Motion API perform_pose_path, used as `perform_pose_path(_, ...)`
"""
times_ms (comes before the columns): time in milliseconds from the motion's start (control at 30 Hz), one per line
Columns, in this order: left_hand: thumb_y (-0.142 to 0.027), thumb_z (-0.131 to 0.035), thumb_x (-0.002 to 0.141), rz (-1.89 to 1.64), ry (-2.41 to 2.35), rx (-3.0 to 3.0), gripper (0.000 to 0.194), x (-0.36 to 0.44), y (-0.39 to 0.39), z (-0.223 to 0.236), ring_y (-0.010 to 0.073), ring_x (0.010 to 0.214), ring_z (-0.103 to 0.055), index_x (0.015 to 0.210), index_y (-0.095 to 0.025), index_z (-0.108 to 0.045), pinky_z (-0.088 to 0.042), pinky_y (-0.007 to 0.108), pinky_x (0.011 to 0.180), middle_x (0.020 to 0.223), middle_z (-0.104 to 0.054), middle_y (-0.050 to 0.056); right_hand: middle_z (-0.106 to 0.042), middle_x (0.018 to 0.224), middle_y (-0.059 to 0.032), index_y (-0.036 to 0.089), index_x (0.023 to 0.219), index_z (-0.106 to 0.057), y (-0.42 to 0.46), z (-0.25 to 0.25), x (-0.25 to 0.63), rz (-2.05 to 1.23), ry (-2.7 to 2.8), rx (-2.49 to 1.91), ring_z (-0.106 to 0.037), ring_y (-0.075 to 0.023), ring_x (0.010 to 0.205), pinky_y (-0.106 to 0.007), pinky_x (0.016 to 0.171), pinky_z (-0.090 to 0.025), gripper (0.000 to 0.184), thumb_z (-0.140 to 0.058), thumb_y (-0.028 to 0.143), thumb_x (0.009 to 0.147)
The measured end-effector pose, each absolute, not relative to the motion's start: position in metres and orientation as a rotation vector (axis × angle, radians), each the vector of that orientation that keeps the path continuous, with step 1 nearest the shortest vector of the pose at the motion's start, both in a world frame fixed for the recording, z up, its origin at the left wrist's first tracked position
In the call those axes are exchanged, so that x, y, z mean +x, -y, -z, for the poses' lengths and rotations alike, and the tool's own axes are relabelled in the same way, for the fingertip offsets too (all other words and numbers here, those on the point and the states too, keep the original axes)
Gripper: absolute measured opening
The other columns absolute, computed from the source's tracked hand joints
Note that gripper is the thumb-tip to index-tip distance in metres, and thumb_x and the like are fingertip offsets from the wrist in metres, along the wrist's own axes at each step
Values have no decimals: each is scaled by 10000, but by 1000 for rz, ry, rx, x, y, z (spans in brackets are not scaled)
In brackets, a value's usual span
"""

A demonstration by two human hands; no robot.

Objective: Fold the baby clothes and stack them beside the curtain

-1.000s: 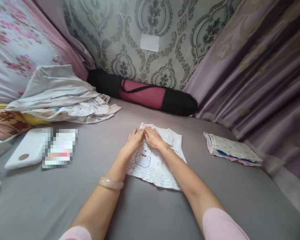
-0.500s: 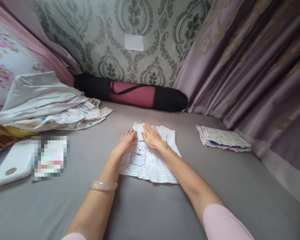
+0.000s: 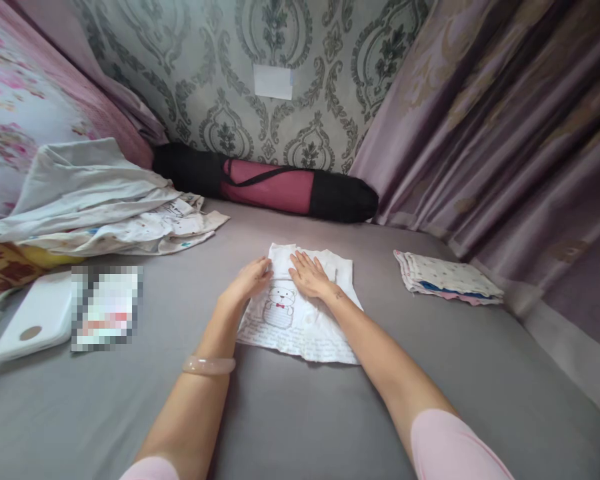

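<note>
A small white garment printed with a bear and lines of script lies flat on the grey bed sheet. My left hand rests on the garment's left edge, fingers stretched out and lying flat. My right hand lies palm down on the garment's upper middle, fingers spread. Neither hand grips anything. A pale bangle circles my left wrist.
A heap of light clothes lies at the left. A folded stack of cloths sits at the right near purple curtains. A black and maroon roll bag lies along the wall. A white flat device is at the left.
My hands have drawn slightly apart, the left one sliding to the garment's left edge. The view has shifted a little.
</note>
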State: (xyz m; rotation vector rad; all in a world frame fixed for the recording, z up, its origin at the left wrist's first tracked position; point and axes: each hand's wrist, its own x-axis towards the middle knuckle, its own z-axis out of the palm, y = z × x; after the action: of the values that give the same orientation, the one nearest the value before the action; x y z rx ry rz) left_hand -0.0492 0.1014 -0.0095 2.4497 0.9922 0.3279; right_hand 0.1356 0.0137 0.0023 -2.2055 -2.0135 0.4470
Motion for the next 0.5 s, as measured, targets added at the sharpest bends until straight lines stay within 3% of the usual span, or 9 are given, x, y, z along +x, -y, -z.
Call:
perform_pose_path(167,-228,-425,881,-386,-998,2428,271,-53,-103,6,232,1012,-622,1041,-137,-624,-472,324,916,1123,-663,132,-289,1587,-139,108,1467,-405,-28,-15,121,-352,1981,-2229,-188,-247,1485,-480,1196,-84,554,-214,372,1018)
perform_pose_path(267,-187,-422,875,-399,-1011,2415,234,-55,-103,3,214,920,-627,984,-141,-624,-480,307,855,1038,-680,120,-289,1590,-125,94,1485,-368,-46,-12,105,-220,2040,-2156,-176,-231,1487,-451,1203,-75,540,-260,317,1005)
perform_pose_path(500,-101,-377,886,-349,-1183,2328,307,-56,-104,-4,231,1023,-633,1054,-109,-634,-455,300,873,1105,-685,172,-210,1616,-105,66,1520,-287,-75,14,80,-259,2029,-2125,-133,-205,1498,-415,1213,-61,608,-212,382,1005)
